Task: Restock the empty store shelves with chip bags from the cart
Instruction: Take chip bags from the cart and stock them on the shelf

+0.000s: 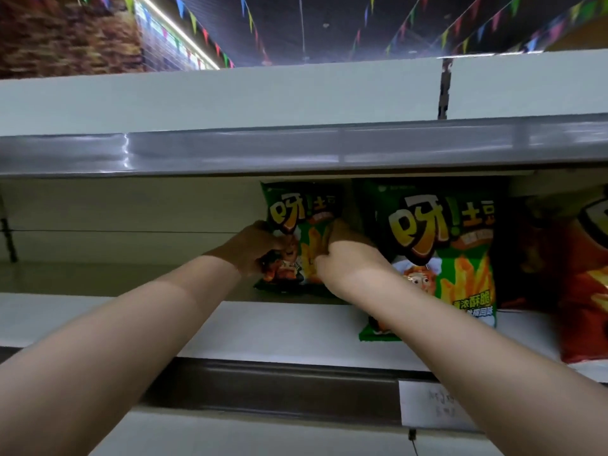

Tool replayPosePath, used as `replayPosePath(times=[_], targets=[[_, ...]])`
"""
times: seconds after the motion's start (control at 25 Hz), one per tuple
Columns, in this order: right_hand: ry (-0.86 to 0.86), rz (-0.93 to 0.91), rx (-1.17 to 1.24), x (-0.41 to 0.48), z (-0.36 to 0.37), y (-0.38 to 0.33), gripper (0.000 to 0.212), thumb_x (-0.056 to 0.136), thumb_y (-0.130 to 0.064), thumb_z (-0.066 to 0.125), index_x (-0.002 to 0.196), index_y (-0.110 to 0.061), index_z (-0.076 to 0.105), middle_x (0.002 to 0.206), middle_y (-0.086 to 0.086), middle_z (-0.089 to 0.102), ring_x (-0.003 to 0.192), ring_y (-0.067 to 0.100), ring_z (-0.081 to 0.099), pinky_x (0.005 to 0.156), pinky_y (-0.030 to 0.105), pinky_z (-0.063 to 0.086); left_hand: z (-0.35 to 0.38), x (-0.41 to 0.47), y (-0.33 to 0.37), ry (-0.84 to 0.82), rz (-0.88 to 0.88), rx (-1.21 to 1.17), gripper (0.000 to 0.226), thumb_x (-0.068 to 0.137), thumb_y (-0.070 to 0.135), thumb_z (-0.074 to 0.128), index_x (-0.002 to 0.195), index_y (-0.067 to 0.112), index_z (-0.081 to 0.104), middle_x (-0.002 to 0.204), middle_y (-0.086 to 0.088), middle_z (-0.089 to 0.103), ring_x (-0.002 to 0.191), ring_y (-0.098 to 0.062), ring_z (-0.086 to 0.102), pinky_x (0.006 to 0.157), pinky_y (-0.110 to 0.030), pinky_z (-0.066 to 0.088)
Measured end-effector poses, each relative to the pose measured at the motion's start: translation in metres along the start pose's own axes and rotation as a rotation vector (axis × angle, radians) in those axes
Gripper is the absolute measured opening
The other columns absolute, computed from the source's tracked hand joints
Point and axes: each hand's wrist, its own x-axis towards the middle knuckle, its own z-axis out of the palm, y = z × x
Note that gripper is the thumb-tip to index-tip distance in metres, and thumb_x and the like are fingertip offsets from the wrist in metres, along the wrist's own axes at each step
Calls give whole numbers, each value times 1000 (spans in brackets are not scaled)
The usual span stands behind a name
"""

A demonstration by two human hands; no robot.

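- The left hand [253,248] grips the left edge of a green chip bag [304,222], with its fingers curled onto the bag's front.
- The right hand [342,258] pinches the same bag's right edge. Its thumb lies on the front, and its fingers go behind the bag, out of sight.
- The chip bag stands upright between the two hands, deep on the shelf [230,327]. Its bottom seam touches the shelf floor near the back wall.
- Its top reaches up under the upper shelf [296,153], whose grey front rail hides the bag's top edge.
- A second bag [441,258], also green, stands just right of the right hand and nearer the front. The right forearm crosses its lower left corner.
- A red bag [585,291] stands further right, cut off by the frame edge. The dark patch between these two bags is too shadowed to make out.
- A white label [434,406] sits on the shelf's front rail, below the right forearm.
- Coloured flags [250,18] hang under the ceiling above the shelves.
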Motion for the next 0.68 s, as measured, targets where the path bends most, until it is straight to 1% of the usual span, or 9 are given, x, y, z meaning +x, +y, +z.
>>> replayPosePath(times=[0.04, 0.12, 0.2, 0.28, 0.4, 0.48, 0.56, 0.64, 0.68], targets=[[-4, -11, -7, -3, 1, 3, 22, 98, -23, 40, 104, -5, 49, 80, 3, 43, 71, 16, 43, 57, 25, 35, 4, 7, 0, 9, 18, -6, 50, 87, 8, 64, 132, 7, 44, 128, -16, 56, 118, -37, 54, 93, -52, 46], [-20, -7, -2, -15, 2, 5, 30, 99, -33, 39, 76, -13, 41, 72, -1, 37, 59, 10, 36, 48, 22, 29, 11, 18, 1, 24, 40, 15, 55, 85, 7, 66, 135, 6, 41, 129, -21, 53, 119, -41, 52, 92, -50, 46], [23, -11, -3, -21, -1, 5, 38, 97, -38, 41, 67, -17, 31, 70, -4, 34, 57, 6, 33, 45, 21, 24, 18, 28, 2, 7, 66, 65, 55, 88, 5, 62, 138, 6, 38, 133, -23, 50, 120, -42, 51, 82, -42, 52], [40, 23, 18, -20, -3, 8, 40, 98, -37, 41, 64, -17, 30, 69, -3, 33, 56, 7, 32, 44, 22, 22, 23, 35, 3, 34, 74, 157, 52, 92, 5, 57, 139, 9, 36, 134, -22, 48, 118, -41, 52, 77, -38, 51], [62, 56, 33, -16, 0, 11, 41, 98, -34, 42, 63, -15, 31, 68, -2, 33, 56, 9, 32, 45, 23, 23, 23, 39, 0, 54, 72, 187, 49, 93, 5, 55, 138, 13, 37, 133, -20, 50, 116, -39, 54, 85, -43, 50], [67, 50, 63, -16, 3, 11, 41, 98, -35, 41, 63, -16, 30, 69, -2, 33, 59, 12, 36, 52, 23, 27, 25, 35, -4, 18, 60, 165, 50, 94, 2, 50, 141, 10, 35, 135, -24, 49, 117, -42, 53, 74, -38, 53], [99, 4, 85, -19, 6, 14, 39, 97, -36, 42, 66, -15, 33, 70, -4, 34, 61, 11, 38, 52, 23, 30, 31, 25, -2, 22, 79, 92, 54, 94, 5, 52, 144, 8, 31, 140, -20, 46, 123, -36, 51, 73, -33, 51], [175, -92, 142, -24, 9, 19, 29, 96, -36, 45, 79, -13, 41, 77, -3, 44, 66, 10, 45, 51, 25, 38, 36, 16, 3, 122, 79, 45, 68, 90, 8, 60, 148, 10, 24, 144, -15, 42, 127, -28, 45, 78, -29, 45], [243, -160, 188, -26, 10, 24, 24, 95, -34, 47, 86, -12, 47, 84, -1, 51, 74, 13, 51, 58, 29, 45, 37, 13, 7, 189, 98, 43, 73, 88, 7, 63, 148, 8, 21, 144, -16, 40, 128, -29, 43, 83, -29, 43]])
